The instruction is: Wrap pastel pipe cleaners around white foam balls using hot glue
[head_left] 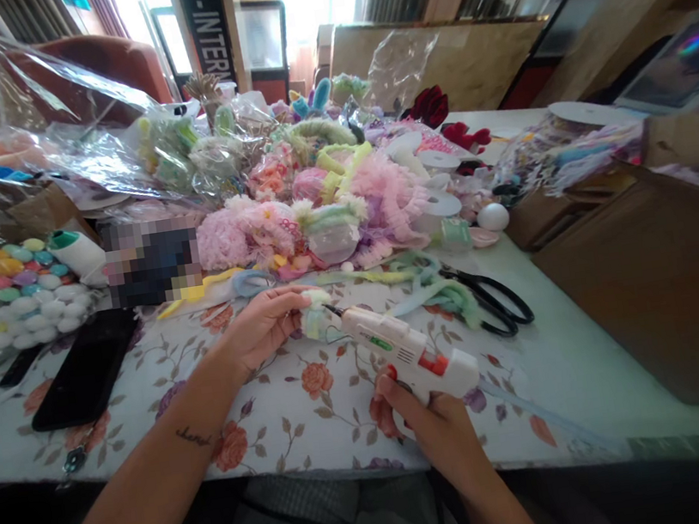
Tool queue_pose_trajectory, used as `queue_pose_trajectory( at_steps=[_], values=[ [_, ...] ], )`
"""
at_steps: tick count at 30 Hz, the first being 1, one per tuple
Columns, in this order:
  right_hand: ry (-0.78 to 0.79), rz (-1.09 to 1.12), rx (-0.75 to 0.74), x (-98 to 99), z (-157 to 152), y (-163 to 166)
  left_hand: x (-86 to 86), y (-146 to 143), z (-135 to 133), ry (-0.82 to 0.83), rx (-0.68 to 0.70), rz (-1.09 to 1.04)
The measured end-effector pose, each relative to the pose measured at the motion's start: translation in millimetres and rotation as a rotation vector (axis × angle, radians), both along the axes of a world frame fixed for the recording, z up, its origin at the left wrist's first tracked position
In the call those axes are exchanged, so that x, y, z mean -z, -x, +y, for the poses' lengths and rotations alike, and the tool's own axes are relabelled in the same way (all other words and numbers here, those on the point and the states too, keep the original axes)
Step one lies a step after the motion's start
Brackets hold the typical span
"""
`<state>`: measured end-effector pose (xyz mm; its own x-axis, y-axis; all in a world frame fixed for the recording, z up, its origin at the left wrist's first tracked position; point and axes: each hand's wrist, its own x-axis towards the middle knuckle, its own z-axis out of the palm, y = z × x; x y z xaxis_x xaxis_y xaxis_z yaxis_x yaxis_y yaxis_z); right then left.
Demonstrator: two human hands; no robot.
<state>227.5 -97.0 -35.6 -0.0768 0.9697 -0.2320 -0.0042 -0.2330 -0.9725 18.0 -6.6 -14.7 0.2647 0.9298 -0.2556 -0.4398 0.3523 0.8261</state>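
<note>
My right hand [434, 424] grips the handle of a white glue gun [400, 346], a finger on its orange trigger. The nozzle points left at a small fuzzy pale green and white piece [316, 317]. My left hand [264, 324] pinches that fuzzy piece against the floral tablecloth [318, 405], fingers closed on it. The gun's tip touches or nearly touches the piece.
Black scissors [497, 304] lie right of the gun. A black phone [86, 368] lies at left beside a bag of coloured pom-poms [9, 292]. Heaps of pink and green fluffy trims [316, 206] fill the back. A brown cardboard box [664, 278] stands at right.
</note>
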Motion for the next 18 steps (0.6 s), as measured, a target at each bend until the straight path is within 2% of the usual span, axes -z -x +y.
queue_pose_trajectory(
  at_steps=[8, 18],
  values=[
    [-0.012, 0.007, -0.011, 0.7, -0.2, -0.7, 0.6, -0.6, -0.7, -0.014, 0.029, 0.019],
    [0.000, 0.007, 0.010, -0.6, -1.2, 0.7, -1.9, -1.0, -0.3, 0.003, -0.019, -0.012]
  ],
)
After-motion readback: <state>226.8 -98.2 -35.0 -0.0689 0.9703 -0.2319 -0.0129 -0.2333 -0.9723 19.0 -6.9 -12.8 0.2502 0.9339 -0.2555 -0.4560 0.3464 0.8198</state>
